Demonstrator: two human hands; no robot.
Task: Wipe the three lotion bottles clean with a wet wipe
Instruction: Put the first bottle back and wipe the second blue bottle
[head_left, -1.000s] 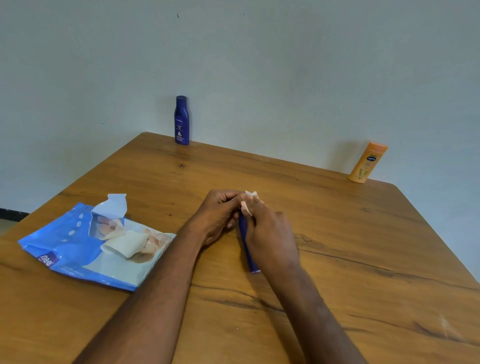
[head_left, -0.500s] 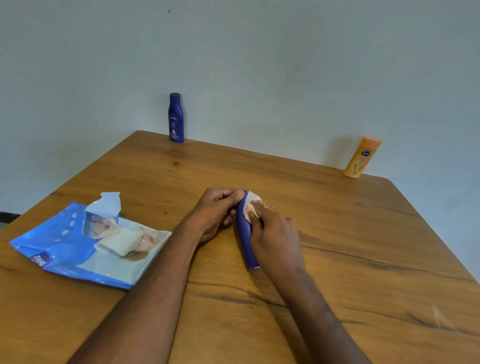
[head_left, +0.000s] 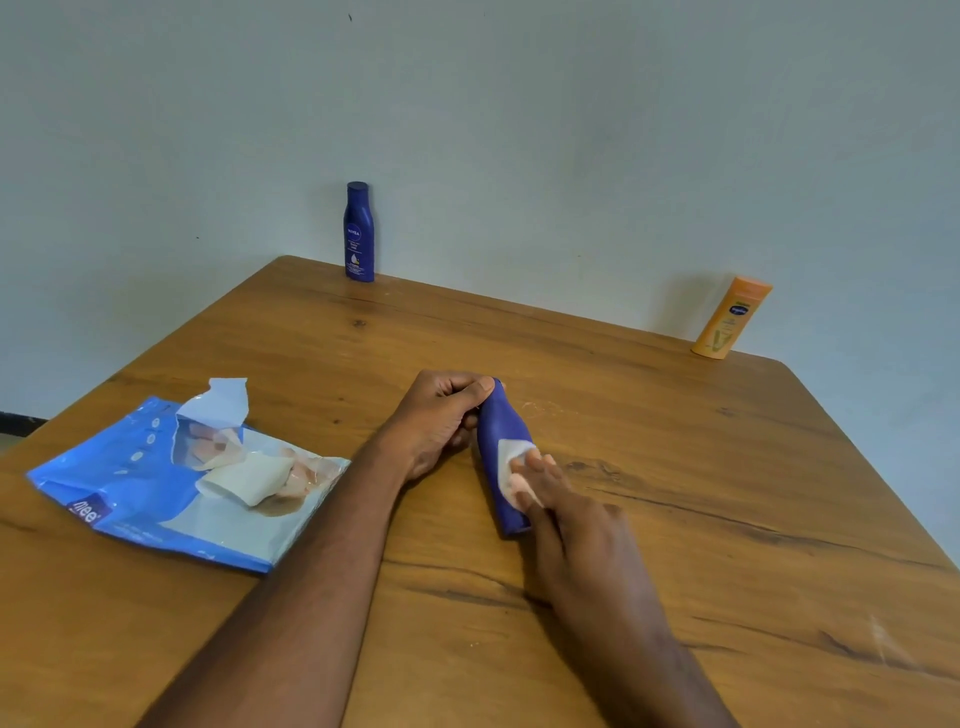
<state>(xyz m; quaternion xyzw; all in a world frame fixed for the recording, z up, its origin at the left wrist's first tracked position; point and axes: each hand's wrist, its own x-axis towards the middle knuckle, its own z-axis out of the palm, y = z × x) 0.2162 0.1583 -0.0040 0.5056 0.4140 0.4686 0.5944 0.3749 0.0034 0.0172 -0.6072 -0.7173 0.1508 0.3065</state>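
Our left hand (head_left: 441, 415) curls around the cap end of a dark blue lotion bottle (head_left: 500, 457) lying on its side near the middle of the table (head_left: 675, 493), thumb on top, while our right hand (head_left: 566, 525) presses a white wet wipe (head_left: 511, 462) against the bottle's body with extended fingers; whether the thumb pinches the wipe from below we cannot tell.

The one wooden table fills the lower frame, its far edge against a pale wall (head_left: 519, 130). Near its left edge lies one blue wet-wipe pack (head_left: 156, 493), its flap peeled up and one folded wipe (head_left: 247, 475) poking out of the opening.

We count three lotion bottles. Besides the one in our hands, a second dark blue bottle (head_left: 359, 232) stands upright at the far edge, close to the far-left corner, touching or just off the wall. One orange bottle (head_left: 731, 318) stands at the far edge near the far-right corner, tilted back toward the wall. Both are well apart from our hands.

We count two wipes: one in use, one in the pack.
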